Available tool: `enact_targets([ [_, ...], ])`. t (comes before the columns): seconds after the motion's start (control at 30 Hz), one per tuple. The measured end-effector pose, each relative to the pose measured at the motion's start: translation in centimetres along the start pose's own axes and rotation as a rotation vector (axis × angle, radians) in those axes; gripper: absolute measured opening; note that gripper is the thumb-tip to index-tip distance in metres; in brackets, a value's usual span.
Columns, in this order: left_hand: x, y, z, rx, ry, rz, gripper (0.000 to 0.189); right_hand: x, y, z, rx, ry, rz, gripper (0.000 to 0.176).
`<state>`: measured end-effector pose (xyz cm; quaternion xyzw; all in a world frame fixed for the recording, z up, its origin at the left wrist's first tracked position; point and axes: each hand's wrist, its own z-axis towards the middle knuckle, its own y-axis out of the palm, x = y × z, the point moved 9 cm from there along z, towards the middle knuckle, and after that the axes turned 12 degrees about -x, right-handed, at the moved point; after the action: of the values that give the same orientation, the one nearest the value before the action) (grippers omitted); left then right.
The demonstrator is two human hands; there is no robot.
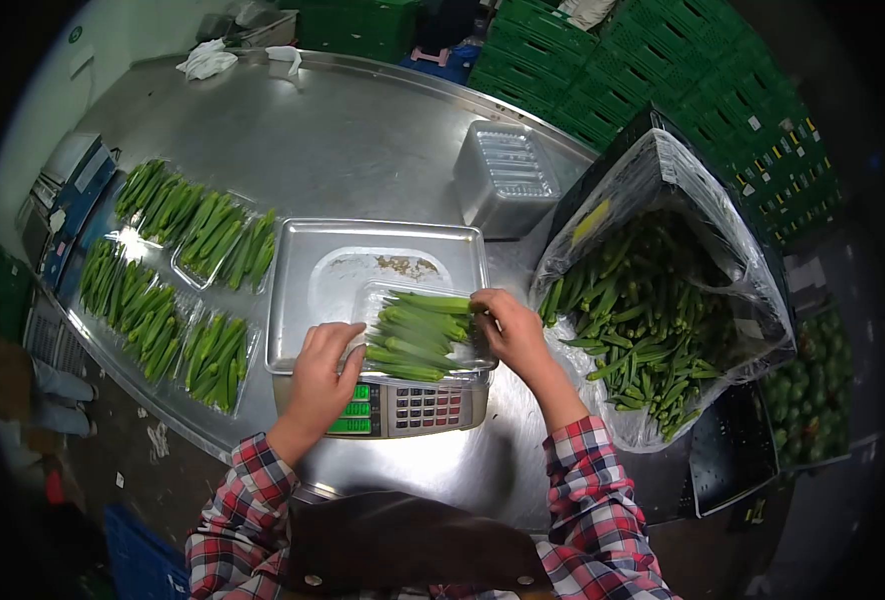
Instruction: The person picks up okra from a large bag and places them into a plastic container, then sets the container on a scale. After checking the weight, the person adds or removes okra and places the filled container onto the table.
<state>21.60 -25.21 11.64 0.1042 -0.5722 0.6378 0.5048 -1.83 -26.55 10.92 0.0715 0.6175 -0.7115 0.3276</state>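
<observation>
Fingers (487,300): right hand (515,332) has thumb and fingertips bent at the right ends of the okra pods (418,335), pinching or only nudging, can't tell; left hand (315,378) has thumb and index apart at the left side of the clear tray (371,298), contact unclear from where I stand.
Tray: over the front right of the scale pan (301,270), reaching its front edge; resting or lifted, can't tell.
Pods: roughly side by side, blurred; best squared lightly from both ends, no squeezing, since tips probably bruise or snap.
Pan: brown residue behind the tray; tray likely better centred, flat, clear of that lip.
Readout (351,410): lit green, bottom row looks like zeros; trust a figure only with both hands off.
Filled trays (218,362): two rows at left, pods mostly parallel, a fair pattern to match.
Stacked trays (508,175): beyond the pan, right side.
Lined crate (603,172): loose okra near the right arm; sleeve should stay off the liner (681,165).
</observation>
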Motion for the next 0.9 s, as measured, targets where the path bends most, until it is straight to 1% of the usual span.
enact_targets([
  [0.1, -1.7, 1.8, 0.7, -0.032, -0.094, 0.177, 0.036, -1.6, 0.2, 0.5, -0.006, -0.099, -0.068, 0.019],
  [0.2, -3.8, 2.9, 1.4, -0.112, -0.287, 0.118, 0.043, -1.1, 1.4, 0.9, -0.064, -0.063, -0.051, 0.021],
  [0.23, -4.5, 3.1, 1.5, -0.127, -0.314, 0.102, 0.043, -1.1, 1.7, 1.0, -0.093, -0.054, -0.034, 0.022],
  [0.3, -6.0, 3.3, 1.8, -0.149, -0.370, 0.066, 0.043, -1.4, 0.6, 0.7, -0.034, -0.079, -0.020, 0.023],
  [0.33, -6.0, 2.7, 2.0, -0.122, -0.360, 0.095, 0.043, -1.3, -0.1, 0.4, -0.005, -0.091, -0.016, 0.024],
  [0.4, -6.0, 1.7, 2.3, -0.069, -0.338, 0.147, 0.044, 0.2, -1.5, -0.8, 0.081, -0.023, 0.041, 0.025],
  [0.47, -6.1, 0.6, 2.4, -0.042, -0.339, 0.132, 0.043, 2.0, -2.4, -2.4, 0.141, 0.059, 0.080, 0.025],
  [0.57, -6.8, -0.2, 2.0, -0.025, -0.347, 0.131, 0.041, 4.3, -2.7, -4.7, 0.148, 0.262, 0.228, 0.022],
  [0.6, -6.9, -0.4, 1.9, -0.025, -0.345, 0.121, 0.041, 4.5, -2.7, -5.1, 0.151, 0.254, 0.209, 0.020],
  [0.7, -6.3, -0.6, 1.9, -0.042, -0.361, 0.077, 0.038, 5.6, -2.1, -5.7, 0.124, 0.362, 0.244, 0.022],
  [0.73, -6.0, -0.5, 1.9, -0.052, -0.370, 0.060, 0.037, 4.9, -2.0, -4.9, 0.123, 0.276, 0.175, 0.024],
  [0.8, -4.4, 0.0, 2.1, -0.022, -0.202, 0.138, 0.036, 3.3, -1.3, -2.3, 0.125, 0.109, 0.038, 0.026],
  [0.83, -3.4, 0.3, 2.2, -0.009, -0.116, 0.176, 0.035, 1.8, -1.1, -0.8, 0.094, 0.083, 0.022, 0.028],
  [0.87, -2.3, 0.7, 2.1, -0.028, -0.077, 0.208, 0.035, 0.8, -0.6, 0.5, 0.106, 0.032, -0.066, 0.028],
  [0.9, -1.2, 0.9, 2.1, -0.039, -0.035, 0.221, 0.035, 0.5, 0.5, 1.6, 0.063, 0.011, -0.139, 0.027],
])
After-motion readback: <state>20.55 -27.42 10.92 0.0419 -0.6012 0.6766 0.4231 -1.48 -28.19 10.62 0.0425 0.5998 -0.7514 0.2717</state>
